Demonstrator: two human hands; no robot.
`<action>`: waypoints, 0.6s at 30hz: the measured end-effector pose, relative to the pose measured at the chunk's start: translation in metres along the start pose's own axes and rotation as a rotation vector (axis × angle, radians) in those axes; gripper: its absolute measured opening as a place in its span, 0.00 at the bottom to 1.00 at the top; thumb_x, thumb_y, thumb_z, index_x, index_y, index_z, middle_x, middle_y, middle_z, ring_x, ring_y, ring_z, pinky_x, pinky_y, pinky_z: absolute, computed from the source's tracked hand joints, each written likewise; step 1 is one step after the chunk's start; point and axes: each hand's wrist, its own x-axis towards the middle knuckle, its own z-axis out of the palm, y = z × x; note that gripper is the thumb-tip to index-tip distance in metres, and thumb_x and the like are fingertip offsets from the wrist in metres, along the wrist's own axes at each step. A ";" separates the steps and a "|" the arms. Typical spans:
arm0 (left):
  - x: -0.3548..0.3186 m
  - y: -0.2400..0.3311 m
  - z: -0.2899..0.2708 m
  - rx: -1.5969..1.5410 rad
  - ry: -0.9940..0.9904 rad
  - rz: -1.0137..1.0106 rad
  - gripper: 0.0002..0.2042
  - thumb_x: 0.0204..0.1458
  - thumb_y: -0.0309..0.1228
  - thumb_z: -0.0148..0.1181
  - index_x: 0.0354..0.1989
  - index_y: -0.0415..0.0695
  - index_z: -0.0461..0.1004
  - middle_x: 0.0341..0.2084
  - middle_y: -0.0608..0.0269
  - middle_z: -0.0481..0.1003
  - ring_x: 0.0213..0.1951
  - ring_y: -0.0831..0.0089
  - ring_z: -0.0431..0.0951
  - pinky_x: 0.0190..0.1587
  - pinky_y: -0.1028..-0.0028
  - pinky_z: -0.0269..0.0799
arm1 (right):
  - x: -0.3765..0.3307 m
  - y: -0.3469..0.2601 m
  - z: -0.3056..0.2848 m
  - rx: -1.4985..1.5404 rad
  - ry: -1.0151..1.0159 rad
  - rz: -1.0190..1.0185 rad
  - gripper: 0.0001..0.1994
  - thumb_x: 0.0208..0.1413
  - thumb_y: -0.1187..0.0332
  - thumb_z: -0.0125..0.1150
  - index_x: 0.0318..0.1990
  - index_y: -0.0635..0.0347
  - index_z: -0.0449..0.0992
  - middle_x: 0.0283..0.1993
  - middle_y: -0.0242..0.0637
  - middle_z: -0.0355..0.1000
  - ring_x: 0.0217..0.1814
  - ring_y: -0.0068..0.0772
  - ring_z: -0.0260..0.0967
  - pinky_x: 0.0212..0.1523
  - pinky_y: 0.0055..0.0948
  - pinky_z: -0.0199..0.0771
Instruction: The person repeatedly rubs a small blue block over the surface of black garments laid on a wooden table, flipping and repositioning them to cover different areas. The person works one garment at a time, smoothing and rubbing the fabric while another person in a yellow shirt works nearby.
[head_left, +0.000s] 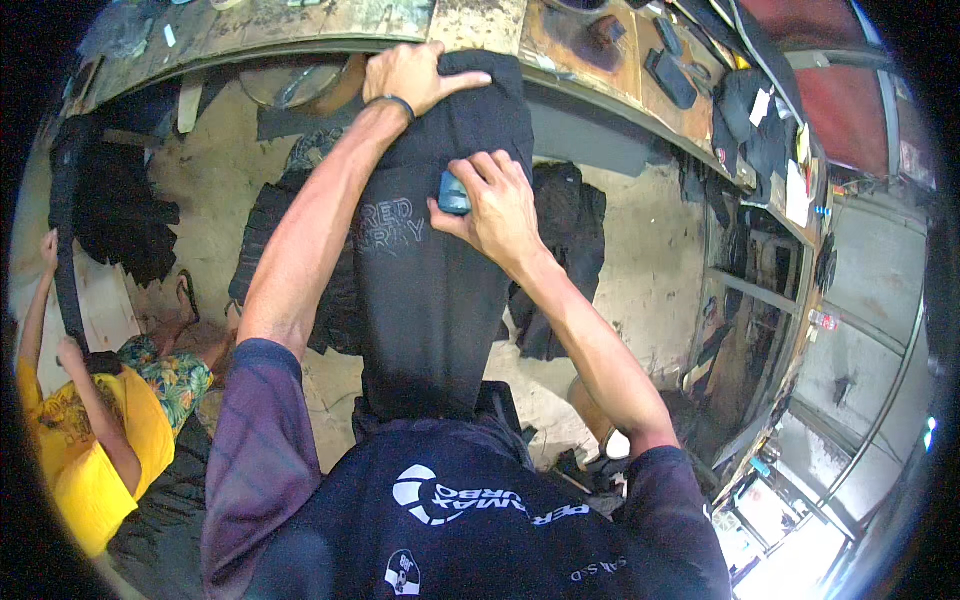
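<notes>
Centrally, long matte-black cloth [430,320], lightly creased, pale outlined lettering [392,222] at its left, extends down from the workbench [330,28]. Right hand [497,205] grips a blue block [453,196] over it; left hand [408,82] touches upper end, thumb outstretched; finger grip: cannot tell.

Room right of right hand [497,208], workbench [478,28] ahead

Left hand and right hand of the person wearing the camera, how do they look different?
The left hand is farther up, by the wooden table; the right hand is closer to the person's body. The left hand's thumb sticks out sideways, while the right hand curls around a small blue block. The left hand has a dark band at its wrist; the right shows none. Both are bare and at the long black cloth.
</notes>
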 end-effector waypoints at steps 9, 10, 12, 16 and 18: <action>-0.045 0.030 -0.032 0.113 0.286 0.202 0.30 0.56 0.65 0.66 0.48 0.50 0.85 0.52 0.49 0.84 0.60 0.56 0.81 0.66 0.53 0.72 | -0.091 -0.048 -0.022 0.115 -0.077 0.080 0.25 0.44 0.57 0.83 0.48 0.58 0.81 0.45 0.40 0.74 0.47 0.46 0.71 0.48 0.44 0.74; -0.064 0.034 -0.037 -0.039 0.147 0.419 0.24 0.58 0.57 0.66 0.49 0.50 0.84 0.57 0.55 0.80 0.65 0.61 0.76 0.70 0.55 0.67 | -0.092 -0.047 -0.024 0.123 -0.131 0.121 0.26 0.43 0.57 0.83 0.47 0.58 0.81 0.45 0.40 0.74 0.47 0.46 0.71 0.48 0.44 0.74; -0.090 0.032 -0.043 -0.101 -0.240 0.759 0.21 0.68 0.47 0.58 0.66 0.54 0.76 0.70 0.64 0.71 0.76 0.66 0.63 0.78 0.50 0.55 | -0.086 -0.041 -0.025 0.175 -0.097 0.086 0.26 0.43 0.57 0.83 0.47 0.59 0.81 0.44 0.41 0.74 0.47 0.47 0.71 0.48 0.44 0.74; -0.092 0.001 -0.023 0.216 -0.260 0.763 0.28 0.74 0.45 0.44 0.82 0.60 0.56 0.82 0.68 0.53 0.83 0.66 0.48 0.84 0.45 0.33 | -0.041 -0.013 -0.014 0.030 -0.119 0.016 0.26 0.44 0.55 0.82 0.47 0.60 0.80 0.43 0.42 0.74 0.48 0.48 0.71 0.48 0.46 0.73; -0.079 -0.013 -0.007 0.125 -0.276 0.790 0.28 0.75 0.44 0.43 0.82 0.61 0.56 0.83 0.69 0.51 0.83 0.66 0.46 0.84 0.46 0.34 | -0.007 0.002 -0.001 -0.022 -0.036 0.014 0.25 0.42 0.58 0.83 0.46 0.60 0.81 0.41 0.42 0.73 0.45 0.48 0.71 0.47 0.45 0.74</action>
